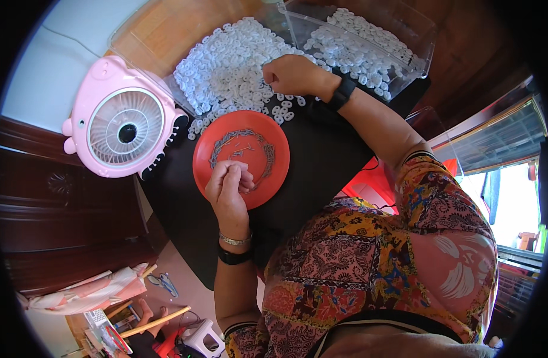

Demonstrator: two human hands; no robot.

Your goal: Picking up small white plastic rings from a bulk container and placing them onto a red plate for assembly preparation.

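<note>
A round red plate (278, 128) lies on the black table, with many small grey metal pins (265, 152) in a ring on it and a few loose in the middle. Above the plate's near side, my left hand (229, 188) has thumb and fingertips pinched together; whatever is between them is too small to make out. Beyond the plate spreads a big heap of small white oval plastic pieces with holes (226, 56). My right hand (298, 75) is over the heap's right side, its fingers curled in and mostly hidden, so anything inside cannot be seen.
A pink animal-shaped fan (128, 132) stands left of the plate. A clear plastic bin (426, 45) with more white pieces sits at the far right. The black table (310, 161) ends near my body. A white stool (205, 341) and another person's feet (148, 316) appear lower left.
</note>
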